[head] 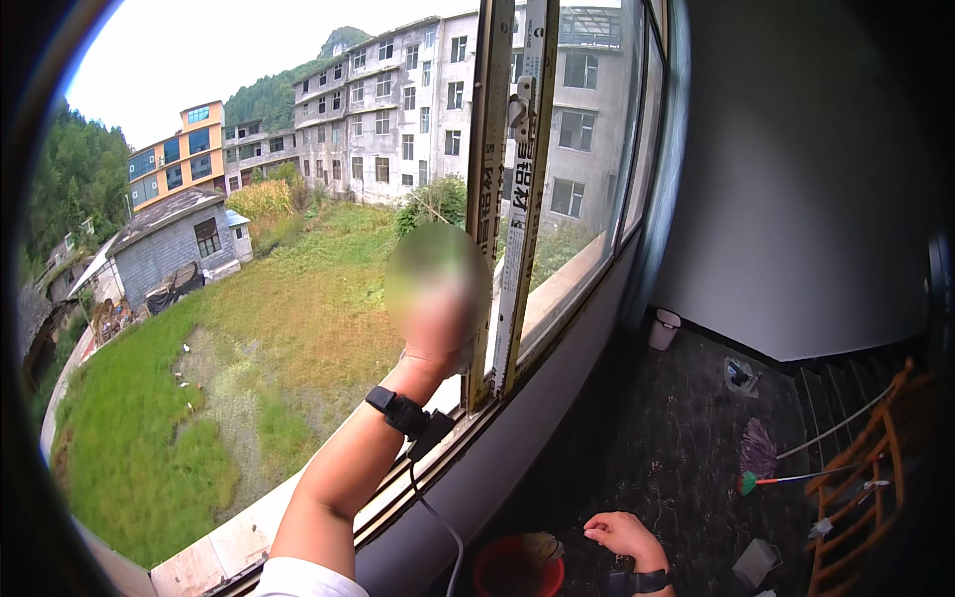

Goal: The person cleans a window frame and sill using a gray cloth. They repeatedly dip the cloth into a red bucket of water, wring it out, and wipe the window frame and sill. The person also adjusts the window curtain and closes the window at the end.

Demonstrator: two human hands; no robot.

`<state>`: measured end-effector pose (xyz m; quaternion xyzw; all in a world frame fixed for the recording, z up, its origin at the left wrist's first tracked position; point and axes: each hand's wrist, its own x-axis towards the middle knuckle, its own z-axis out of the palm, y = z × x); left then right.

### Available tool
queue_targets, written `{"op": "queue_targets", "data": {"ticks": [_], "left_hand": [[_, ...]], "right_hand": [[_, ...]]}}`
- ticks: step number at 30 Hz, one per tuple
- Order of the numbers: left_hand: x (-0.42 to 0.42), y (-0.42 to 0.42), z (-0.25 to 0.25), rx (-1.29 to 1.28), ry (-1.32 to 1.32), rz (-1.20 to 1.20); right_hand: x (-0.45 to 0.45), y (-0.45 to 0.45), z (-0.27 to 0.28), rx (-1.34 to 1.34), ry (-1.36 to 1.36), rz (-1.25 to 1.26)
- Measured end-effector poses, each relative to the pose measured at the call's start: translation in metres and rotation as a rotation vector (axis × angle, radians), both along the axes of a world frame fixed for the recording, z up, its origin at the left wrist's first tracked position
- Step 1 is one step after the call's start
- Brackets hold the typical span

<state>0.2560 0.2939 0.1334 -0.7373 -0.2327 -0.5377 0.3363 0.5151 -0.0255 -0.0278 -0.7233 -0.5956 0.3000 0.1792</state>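
Note:
My left hand (440,313) reaches out through the open part of a sliding window, beside the edge of its metal frame (481,224); a blurred patch covers most of this hand, so its fingers and anything in them are hidden. A strapped device with a cable (409,422) sits on that wrist. Low in the view, my right hand (621,534) hangs over the dark floor with its fingers loosely bent, and nothing shows in it. To the left of it stands a red basin (552,580), a rumpled cloth (543,547) at its rim.
The window sill (216,556) runs diagonally below my left arm. On the floor are a pale waste bin (664,330), a plastic bag (741,375), a mop head (759,448), a green-tipped broom (748,483) and a white box (755,561). A wooden railing (888,448) borders the stairs.

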Motion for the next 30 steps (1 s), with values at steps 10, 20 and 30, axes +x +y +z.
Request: {"op": "queue_targets", "data": {"ticks": [10,20,30], "left_hand": [[-0.002,-0.027,-0.115,-0.902,0.254,0.019],[-0.086,-0.036,-0.049,-1.153,0.055,0.066],[-0.215,-0.048,-0.071,-1.148,-0.199,0.634]], "right_hand": [[-0.002,-0.001,0.017,-0.03,0.019,-0.059],[0.022,0.011,-0.013,-0.062,0.078,0.021],[0.008,0.073,0.002,0.094,0.123,0.151]]}}
